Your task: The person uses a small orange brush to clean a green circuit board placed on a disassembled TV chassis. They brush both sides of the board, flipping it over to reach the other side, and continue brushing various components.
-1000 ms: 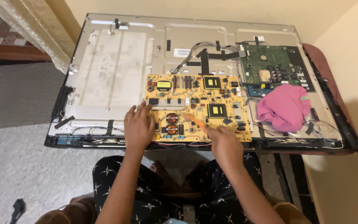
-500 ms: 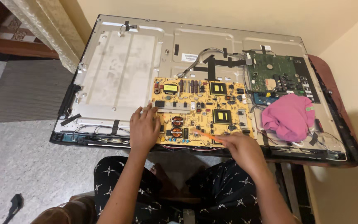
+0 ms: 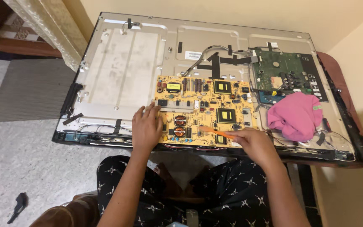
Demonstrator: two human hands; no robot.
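A yellow circuit board [image 3: 206, 107] lies on the bare metal back of a large flat screen panel [image 3: 127, 71]. My left hand [image 3: 146, 127] rests flat on the board's near left corner, fingers spread. My right hand [image 3: 251, 143] pinches a thin orange tool [image 3: 215, 132] whose tip lies over the board's near edge. A green circuit board [image 3: 283, 75] sits at the far right of the panel, joined by black taped cables [image 3: 215, 59].
A pink cloth [image 3: 295, 115] lies crumpled on the panel's right side, beside my right hand. A wall runs behind and to the right. A grey mat [image 3: 30, 88] and a small black object [image 3: 19, 204] lie on the speckled floor at left.
My right hand has lifted off the panel's near edge and now holds the orange tool over the yellow board. My left hand stays on the board's corner. The view has shifted slightly.
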